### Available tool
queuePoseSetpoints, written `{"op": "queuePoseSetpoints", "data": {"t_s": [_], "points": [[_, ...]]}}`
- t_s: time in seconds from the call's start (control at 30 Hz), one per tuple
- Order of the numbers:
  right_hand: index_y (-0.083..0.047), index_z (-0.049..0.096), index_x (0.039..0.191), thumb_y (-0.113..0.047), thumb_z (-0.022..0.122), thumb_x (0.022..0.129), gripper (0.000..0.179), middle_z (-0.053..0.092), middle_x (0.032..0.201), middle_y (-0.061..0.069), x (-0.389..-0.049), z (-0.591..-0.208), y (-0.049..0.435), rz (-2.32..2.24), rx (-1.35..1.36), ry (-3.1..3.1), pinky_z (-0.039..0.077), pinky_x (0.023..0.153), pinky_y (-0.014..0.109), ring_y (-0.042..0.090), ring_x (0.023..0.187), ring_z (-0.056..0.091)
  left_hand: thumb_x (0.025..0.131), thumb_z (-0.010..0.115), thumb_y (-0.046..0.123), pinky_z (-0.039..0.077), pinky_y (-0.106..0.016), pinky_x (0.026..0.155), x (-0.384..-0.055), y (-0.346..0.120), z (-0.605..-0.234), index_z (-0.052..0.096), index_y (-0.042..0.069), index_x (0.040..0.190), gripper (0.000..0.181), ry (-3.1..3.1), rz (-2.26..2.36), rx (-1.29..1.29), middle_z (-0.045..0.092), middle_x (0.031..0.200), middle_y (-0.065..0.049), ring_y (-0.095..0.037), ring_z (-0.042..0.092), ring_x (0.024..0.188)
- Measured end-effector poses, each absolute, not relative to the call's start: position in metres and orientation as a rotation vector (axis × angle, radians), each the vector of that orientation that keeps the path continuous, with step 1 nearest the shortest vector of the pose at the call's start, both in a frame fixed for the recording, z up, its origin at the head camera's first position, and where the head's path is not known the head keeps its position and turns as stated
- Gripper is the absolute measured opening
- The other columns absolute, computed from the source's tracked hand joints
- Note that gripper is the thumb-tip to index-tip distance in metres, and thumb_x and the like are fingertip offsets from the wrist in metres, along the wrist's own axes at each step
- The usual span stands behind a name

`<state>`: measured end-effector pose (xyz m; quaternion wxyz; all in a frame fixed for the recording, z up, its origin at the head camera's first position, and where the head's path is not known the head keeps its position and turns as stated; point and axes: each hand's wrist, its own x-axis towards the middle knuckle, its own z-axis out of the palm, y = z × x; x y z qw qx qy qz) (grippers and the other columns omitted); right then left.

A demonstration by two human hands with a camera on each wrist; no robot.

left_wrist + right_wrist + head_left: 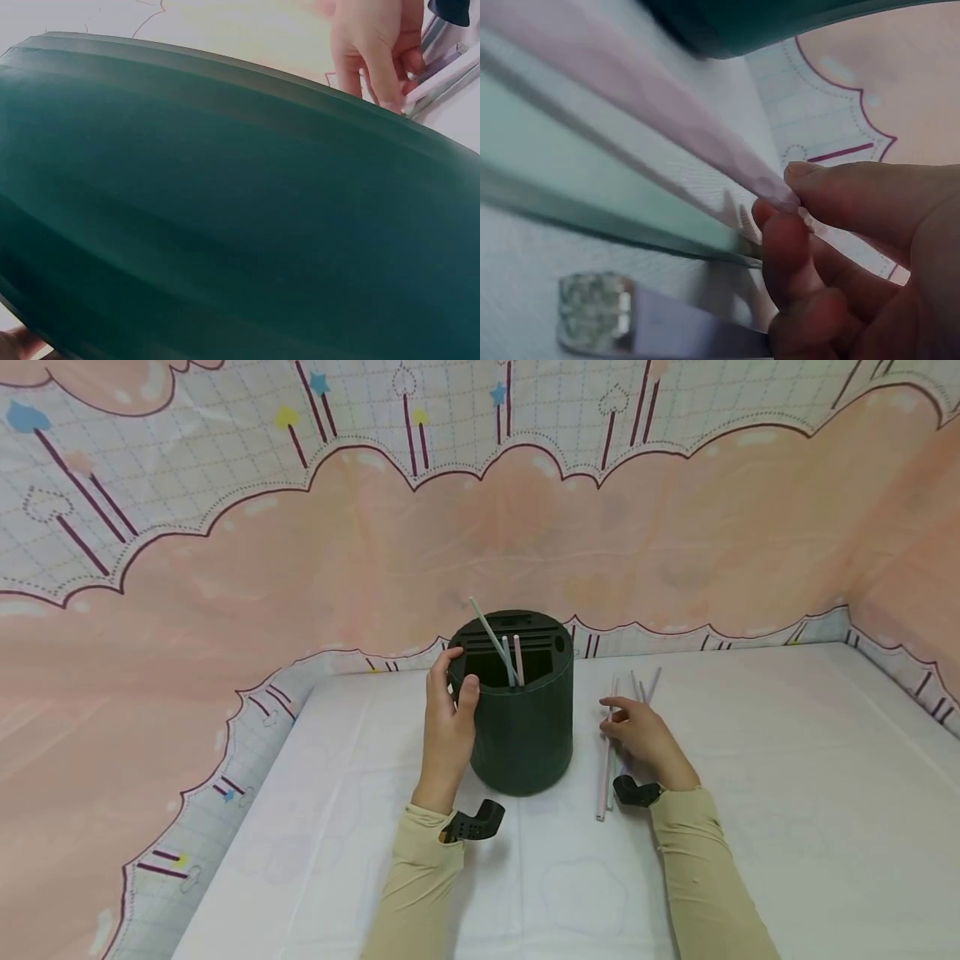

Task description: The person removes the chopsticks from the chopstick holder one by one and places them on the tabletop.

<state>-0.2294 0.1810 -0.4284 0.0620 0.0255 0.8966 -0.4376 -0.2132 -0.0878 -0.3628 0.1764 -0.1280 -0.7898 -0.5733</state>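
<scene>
A dark green round pen holder (523,739) stands upright on the white table. My left hand (446,727) grips its left side, thumb and fingers at the rim. In its open compartment lean a pale green stick (486,625), a light blue stick (507,660) and a pink stick (518,658). Right of the holder, my right hand (647,739) pinches another slim pink stick (667,101) near one end between thumb and fingertips. Beside it lie a mint green stick (592,172) and a lilac stick (690,319) with a sparkly, jewel-like tip.
The holder's top also has narrow slots (517,631) behind the compartment. More pale sticks (655,685) lie beyond my right hand. A printed peach cloth (480,543) hangs behind and at the sides of the white tabletop (810,827).
</scene>
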Motion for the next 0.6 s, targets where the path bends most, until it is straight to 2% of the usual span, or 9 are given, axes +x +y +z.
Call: {"op": "queuePoseSetpoints", "data": {"t_s": [0.23, 0.4, 0.6], "points": [[-0.004, 0.053, 0.125, -0.014, 0.054, 0.091, 0.036, 0.053, 0.102, 0.015, -0.2274, -0.4313, 0.1763, -1.318, 0.088, 2.778, 0.042, 0.064, 0.028, 0.023, 0.08, 0.051, 0.089, 0.039, 0.061, 0.026, -0.053, 0.105, -0.2141, -0.0894, -0.3629, 0.031, 0.037, 0.136, 0.053, -2.245, -1.62, -0.364, 0.023, 0.146, 0.008, -0.015, 0.024, 0.135], [-0.003, 0.054, 0.122, -0.016, 0.057, 0.089, 0.036, 0.054, 0.103, 0.015, -0.2262, -0.4333, 0.1746, -1.224, 0.09, 2.862, 0.04, 0.069, 0.031, 0.025, 0.086, 0.049, 0.089, 0.039, 0.061, 0.025, -0.053, 0.105, -0.215, -0.0901, -0.3617, 0.031, 0.036, 0.135, 0.053, -2.244, -1.629, -0.375, 0.023, 0.146, 0.008, -0.014, 0.023, 0.135], [-0.003, 0.053, 0.124, -0.016, 0.058, 0.088, 0.038, 0.054, 0.111, 0.018, -0.2264, -0.4344, 0.1732, -1.181, 0.104, 2.87, 0.042, 0.08, 0.042, 0.03, 0.094, 0.049, 0.09, 0.039, 0.06, 0.025, -0.052, 0.106, -0.2161, -0.0918, -0.3622, 0.031, 0.036, 0.136, 0.053, -2.241, -1.628, -0.384, 0.023, 0.146, 0.007, -0.013, 0.023, 0.135]]}}
